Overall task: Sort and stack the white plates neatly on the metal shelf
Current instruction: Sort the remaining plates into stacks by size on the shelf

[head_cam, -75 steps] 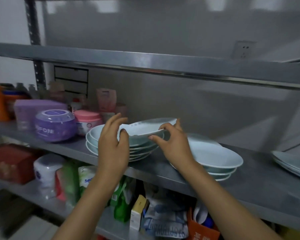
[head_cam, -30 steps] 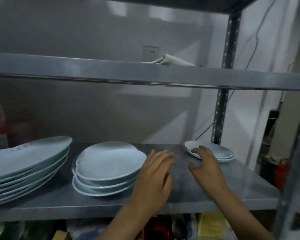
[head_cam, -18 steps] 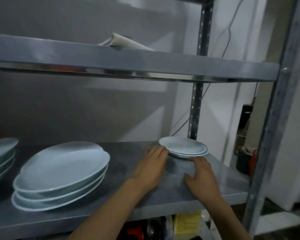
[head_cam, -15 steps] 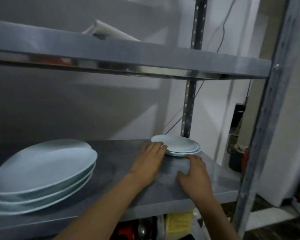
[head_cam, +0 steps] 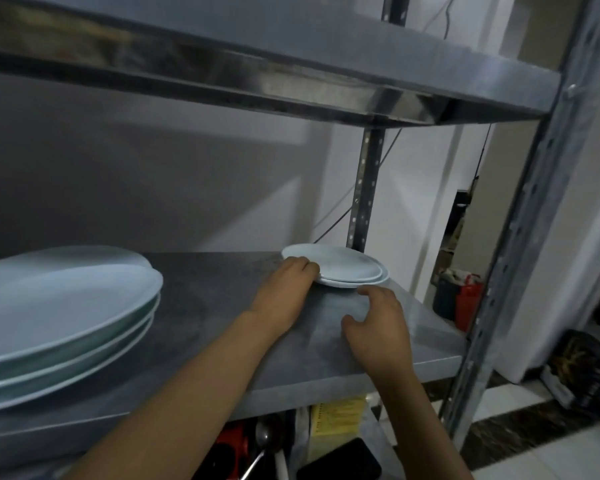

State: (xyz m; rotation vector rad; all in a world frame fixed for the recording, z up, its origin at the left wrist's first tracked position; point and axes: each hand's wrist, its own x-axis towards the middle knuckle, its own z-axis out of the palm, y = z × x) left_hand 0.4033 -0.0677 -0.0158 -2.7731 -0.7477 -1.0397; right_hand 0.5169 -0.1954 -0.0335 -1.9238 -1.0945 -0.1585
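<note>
Change: both hands have closed in on the small round white plates (head_cam: 340,268) at my metal shelf's (head_cam: 222,292) right end
Left hand (head_cam: 284,292): fingers curled against the plates' left rim, grip unclear
Right hand (head_cam: 374,323): loosely curled, holding nothing, just short of the near rim
Tip: I'd lift both rims evenly toward the large white oval plates (head_cam: 59,313)

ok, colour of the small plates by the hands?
Plain pale bluish-white small plates, no pattern; head view.

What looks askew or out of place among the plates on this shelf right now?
The small plate stack by the rear post is uneven: its top plate sits shifted left, leaving the lower rim exposed at right. The large plate stack is also staggered. The left hand touches the small stack's edge; the right hand hovers near. No damage is visible.
</note>
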